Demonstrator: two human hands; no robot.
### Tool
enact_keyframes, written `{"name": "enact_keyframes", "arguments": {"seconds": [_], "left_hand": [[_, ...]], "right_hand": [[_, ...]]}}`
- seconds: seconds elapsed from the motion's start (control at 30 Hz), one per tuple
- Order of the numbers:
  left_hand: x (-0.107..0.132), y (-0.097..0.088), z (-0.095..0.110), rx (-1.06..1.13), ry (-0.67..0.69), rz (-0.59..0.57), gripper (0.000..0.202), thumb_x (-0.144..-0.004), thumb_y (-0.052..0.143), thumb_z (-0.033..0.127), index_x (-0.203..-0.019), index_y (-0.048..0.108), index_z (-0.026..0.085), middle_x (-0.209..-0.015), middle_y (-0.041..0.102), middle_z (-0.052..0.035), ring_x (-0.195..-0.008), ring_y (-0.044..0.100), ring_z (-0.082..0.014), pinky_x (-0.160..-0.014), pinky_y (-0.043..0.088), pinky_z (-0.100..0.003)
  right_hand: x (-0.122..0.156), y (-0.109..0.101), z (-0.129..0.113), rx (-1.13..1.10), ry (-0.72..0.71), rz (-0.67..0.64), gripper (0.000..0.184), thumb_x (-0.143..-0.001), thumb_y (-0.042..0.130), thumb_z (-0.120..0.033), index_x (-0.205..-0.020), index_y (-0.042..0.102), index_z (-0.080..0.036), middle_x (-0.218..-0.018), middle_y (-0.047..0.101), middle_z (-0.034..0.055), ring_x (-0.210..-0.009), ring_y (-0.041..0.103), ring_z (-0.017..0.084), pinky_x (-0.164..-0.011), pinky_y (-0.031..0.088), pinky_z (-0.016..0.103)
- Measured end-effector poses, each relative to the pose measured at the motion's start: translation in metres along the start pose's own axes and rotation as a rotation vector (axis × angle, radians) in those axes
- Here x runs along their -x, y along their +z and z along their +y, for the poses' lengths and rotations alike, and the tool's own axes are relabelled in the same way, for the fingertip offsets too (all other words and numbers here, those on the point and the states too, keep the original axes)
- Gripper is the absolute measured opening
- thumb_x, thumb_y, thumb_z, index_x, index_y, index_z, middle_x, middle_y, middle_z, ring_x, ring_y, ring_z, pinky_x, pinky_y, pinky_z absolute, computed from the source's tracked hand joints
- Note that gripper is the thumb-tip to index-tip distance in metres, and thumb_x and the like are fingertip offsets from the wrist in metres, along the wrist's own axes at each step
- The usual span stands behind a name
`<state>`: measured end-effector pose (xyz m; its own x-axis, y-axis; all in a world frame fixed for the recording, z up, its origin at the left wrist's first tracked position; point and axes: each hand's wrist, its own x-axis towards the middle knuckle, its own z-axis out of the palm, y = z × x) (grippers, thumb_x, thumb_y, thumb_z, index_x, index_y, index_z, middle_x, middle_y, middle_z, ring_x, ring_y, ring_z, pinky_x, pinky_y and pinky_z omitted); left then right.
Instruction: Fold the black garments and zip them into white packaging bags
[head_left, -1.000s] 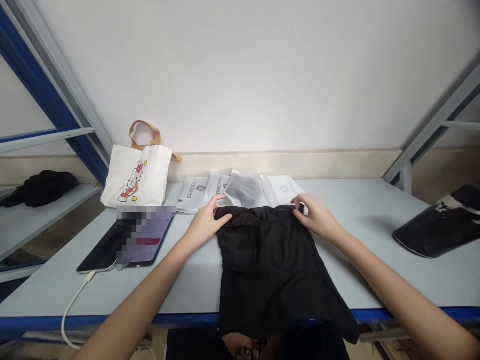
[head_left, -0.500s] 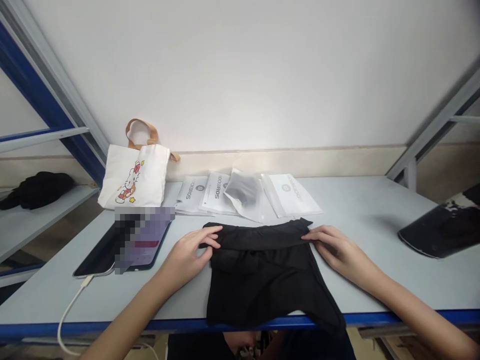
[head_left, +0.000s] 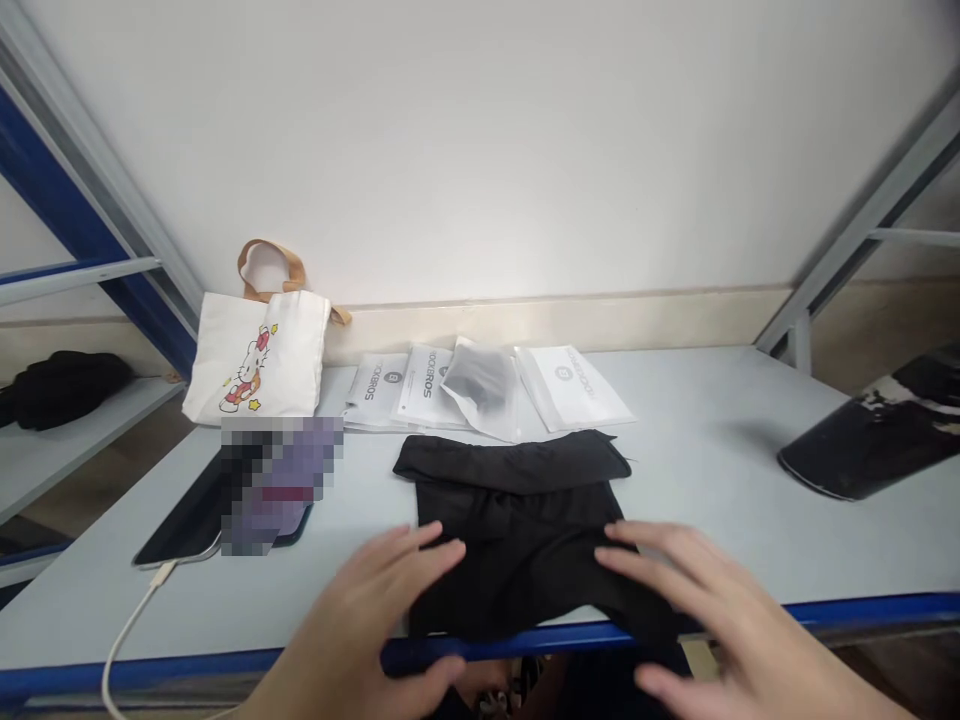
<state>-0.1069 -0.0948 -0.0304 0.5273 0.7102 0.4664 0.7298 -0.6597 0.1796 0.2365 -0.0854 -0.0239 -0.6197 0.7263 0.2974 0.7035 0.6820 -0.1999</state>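
A black fabric garment (head_left: 517, 530) lies flat on the pale grey table (head_left: 720, 470), with a folded band along its far edge. My left hand (head_left: 367, 610) is open at the garment's near left part, its fingers spread over the fabric. My right hand (head_left: 697, 600) is open at the near right part, with its fingers also on the cloth. Both hands are close to the table's blue front edge, and neither grips anything. Part of the garment's near end is hidden behind my hands.
Beyond the garment lie several white printed zip bags (head_left: 480, 390), one holding a dark item. A canvas tote bag (head_left: 259, 360) stands at the back left. A pixelated tablet (head_left: 262, 490) has a white cable (head_left: 127, 640). A black flat object (head_left: 862, 440) lies right.
My hands have moved from the garment's far folded band to its near end. The band now lies flat along the far edge, and the camera view has shifted slightly.
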Motion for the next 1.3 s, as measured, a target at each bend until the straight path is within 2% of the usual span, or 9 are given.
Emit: {"name": "enact_keyframes", "arguments": {"seconds": [0.13, 0.27, 0.5, 0.63, 0.77, 0.87, 1.03, 1.13, 1.3], "left_hand": [[0.023, 0.009, 0.006, -0.016, 0.035, -0.115, 0.052, -0.083, 0.057, 0.033, -0.132, 0.040, 0.028, -0.121, 0.061, 0.0013, -0.109, 0.059, -0.0160, -0.088, 0.053, -0.024], [0.026, 0.016, 0.002, 0.105, 0.063, -0.055, 0.039, -0.088, 0.049, 0.021, -0.126, 0.047, 0.028, -0.113, 0.066, 0.0030, -0.103, 0.063, -0.0132, -0.087, 0.052, -0.020], [-0.042, 0.007, -0.015, 0.329, -0.528, 0.165, 0.035, -0.084, 0.054, 0.037, -0.117, 0.054, 0.027, -0.089, 0.070, 0.0008, -0.069, 0.065, -0.0126, -0.062, 0.052, -0.022], [-0.068, 0.023, -0.035, 0.324, -0.556, 0.035, 0.045, -0.081, 0.054, 0.028, -0.125, 0.046, 0.026, -0.092, 0.066, 0.0018, -0.048, 0.049, -0.0074, -0.059, 0.047, -0.024], [-0.064, 0.033, -0.044, 0.198, -0.590, 0.022, 0.049, -0.081, 0.052, 0.032, -0.128, 0.041, 0.030, -0.107, 0.062, 0.0012, -0.056, 0.052, -0.0098, -0.059, 0.045, -0.026], [-0.058, 0.031, -0.044, 0.036, -0.593, 0.088, 0.049, -0.082, 0.052, 0.040, -0.128, 0.040, 0.030, -0.118, 0.057, -0.0011, -0.084, 0.058, -0.0175, -0.073, 0.047, -0.031], [-0.058, 0.028, -0.043, -0.049, -0.677, 0.058, 0.063, -0.078, 0.053, 0.053, -0.132, 0.038, 0.022, -0.127, 0.053, -0.0084, -0.116, 0.048, -0.0285, -0.094, 0.039, -0.043], [-0.058, 0.029, -0.043, -0.022, -0.708, -0.038, 0.063, -0.080, 0.050, 0.054, -0.133, 0.038, 0.023, -0.119, 0.058, -0.0099, -0.112, 0.052, -0.0303, -0.090, 0.042, -0.044], [-0.059, 0.030, -0.040, 0.145, -0.696, 0.045, 0.053, -0.082, 0.051, 0.045, -0.130, 0.040, 0.027, -0.116, 0.059, -0.0077, -0.110, 0.055, -0.0274, -0.087, 0.045, -0.040]], "right_hand": [[0.020, 0.002, -0.016, -0.005, 0.042, -0.125, 0.056, -0.082, 0.055, -0.030, -0.136, 0.040, -0.035, -0.136, 0.047, 0.0049, -0.118, 0.051, 0.029, -0.087, 0.054, 0.041], [0.021, -0.004, -0.003, -0.173, 0.156, -0.111, 0.036, -0.087, 0.051, -0.030, -0.123, 0.054, -0.035, -0.131, 0.051, 0.0044, -0.115, 0.054, 0.026, -0.089, 0.053, 0.037], [-0.038, -0.029, 0.034, -0.443, 0.430, -0.112, 0.026, -0.089, 0.042, -0.043, -0.091, 0.058, -0.023, -0.078, 0.061, 0.0029, -0.070, 0.059, 0.018, -0.065, 0.049, 0.031], [-0.068, -0.009, 0.057, -0.274, 0.504, -0.120, 0.016, -0.083, 0.049, -0.034, -0.093, 0.047, -0.022, -0.061, 0.051, -0.0037, -0.056, 0.050, 0.015, -0.055, 0.039, 0.029], [-0.072, 0.014, 0.063, -0.160, 0.540, -0.051, 0.014, -0.083, 0.046, -0.031, -0.094, 0.042, -0.024, -0.060, 0.049, -0.0055, -0.054, 0.050, 0.015, -0.051, 0.035, 0.027], [-0.066, 0.014, 0.058, -0.095, 0.595, 0.069, 0.021, -0.084, 0.049, -0.040, -0.097, 0.042, -0.025, -0.060, 0.050, -0.0059, -0.052, 0.051, 0.015, -0.050, 0.037, 0.027], [-0.058, -0.008, 0.009, -0.090, 0.417, 0.272, 0.031, -0.090, 0.043, -0.047, -0.110, 0.051, -0.027, -0.101, 0.063, 0.0048, -0.090, 0.061, 0.021, -0.072, 0.049, 0.034], [-0.067, -0.005, -0.028, -0.082, 0.203, 0.088, 0.053, -0.091, 0.040, -0.048, -0.138, 0.032, -0.026, -0.141, 0.040, 0.0074, -0.127, 0.040, 0.024, -0.099, 0.041, 0.041], [-0.103, 0.035, -0.039, -0.055, 0.133, -0.173, 0.089, -0.084, 0.033, -0.067, -0.143, 0.020, -0.002, -0.149, 0.019, 0.0183, -0.138, 0.015, 0.029, -0.112, 0.023, 0.047]]}}
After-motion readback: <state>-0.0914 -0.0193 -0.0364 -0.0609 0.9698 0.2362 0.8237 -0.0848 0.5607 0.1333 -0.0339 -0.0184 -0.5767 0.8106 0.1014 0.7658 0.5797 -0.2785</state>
